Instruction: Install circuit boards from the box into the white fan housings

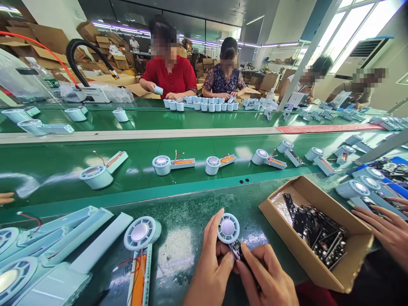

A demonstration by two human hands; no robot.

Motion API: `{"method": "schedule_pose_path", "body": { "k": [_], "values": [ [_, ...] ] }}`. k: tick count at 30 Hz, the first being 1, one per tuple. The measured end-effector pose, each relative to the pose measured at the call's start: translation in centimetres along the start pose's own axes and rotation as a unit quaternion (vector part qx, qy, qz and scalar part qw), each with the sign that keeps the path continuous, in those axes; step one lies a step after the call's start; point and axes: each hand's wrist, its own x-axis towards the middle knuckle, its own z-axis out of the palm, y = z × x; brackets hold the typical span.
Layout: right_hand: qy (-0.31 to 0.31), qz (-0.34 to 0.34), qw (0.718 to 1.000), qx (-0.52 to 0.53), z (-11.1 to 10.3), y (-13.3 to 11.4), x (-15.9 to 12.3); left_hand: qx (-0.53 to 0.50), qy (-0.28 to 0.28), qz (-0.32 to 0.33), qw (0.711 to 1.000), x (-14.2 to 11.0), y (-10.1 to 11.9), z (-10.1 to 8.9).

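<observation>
My left hand (209,265) is closed around a light blue handheld fan body (228,228), whose round head with a silver centre faces up. My right hand (270,276) pinches a small black circuit board (236,248) at the handle, just below that head. The fingers hide most of the handle, so how far the board sits inside cannot be seen. Right of my hands stands an open cardboard box (274,212) with many black circuit boards (314,233) in it. On the left lies another fan body (142,233) with a red wire and an orange battery in its open handle.
More pale blue fan parts (79,250) are heaped at the front left. A green conveyor belt (140,182) carries several fan bodies (161,165). A co-worker's hands (385,225) are at the right edge. Other people (170,76) sit across the belt.
</observation>
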Motion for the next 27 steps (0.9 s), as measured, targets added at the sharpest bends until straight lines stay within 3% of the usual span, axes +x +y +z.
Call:
{"method": "schedule_pose_path", "body": {
  "k": [9,21,24,27],
  "values": [
    [0.000,0.019,0.999,-0.040,-0.6,-0.4,0.5,-0.042,0.008,-0.011,0.999,-0.3,0.5,0.2],
    [0.008,0.003,0.999,-0.036,-0.3,-0.7,1.5,0.048,0.030,-0.005,0.998,0.6,1.6,0.4],
    [-0.072,0.048,0.991,0.100,-2.4,0.6,1.5,0.065,0.036,0.004,0.997,0.7,1.6,0.5],
    [-0.169,0.109,0.950,0.237,-4.8,2.4,0.9,0.068,0.028,0.009,0.997,0.7,1.5,0.5]
  ]
}}
